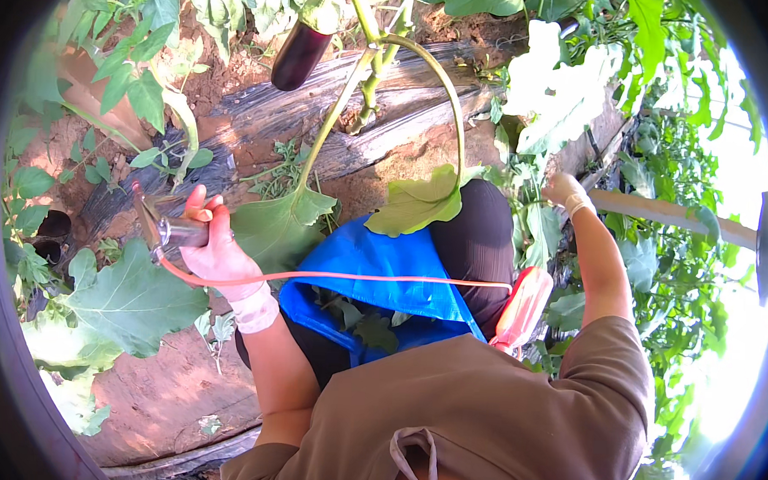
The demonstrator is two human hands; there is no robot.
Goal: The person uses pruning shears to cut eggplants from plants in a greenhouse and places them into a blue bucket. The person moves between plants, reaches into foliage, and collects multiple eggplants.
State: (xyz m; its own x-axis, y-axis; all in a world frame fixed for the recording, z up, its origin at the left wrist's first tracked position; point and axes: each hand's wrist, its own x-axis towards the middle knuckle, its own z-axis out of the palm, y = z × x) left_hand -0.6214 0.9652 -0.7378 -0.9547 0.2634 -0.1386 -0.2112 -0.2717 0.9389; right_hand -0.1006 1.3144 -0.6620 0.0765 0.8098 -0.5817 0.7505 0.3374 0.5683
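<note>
My left hand [222, 250], in a thin pale glove, grips the metal handle of a hand-held tool [184, 233]. A pink tube [357, 277] runs from the tool across my lap to a red bottle [524, 305] at my right side. My right hand [563, 190], also gloved, reaches forward among leaves on the right; its fingers look curled, but whether they grip anything is unclear. A blue bag [383, 259] with leaves [376, 332] in its mouth lies between my legs. A dark purple eggplant [301, 56] hangs ahead from its plant.
Ahead, a thick eggplant stem [370, 93] rises through dark plastic mulch film [249, 118]. A curved leaf stalk [449, 90] arches down towards my knee [476, 237]. Broad leaves [131, 301] crowd the left, and a pale bar [670, 214] crosses the dense foliage at right.
</note>
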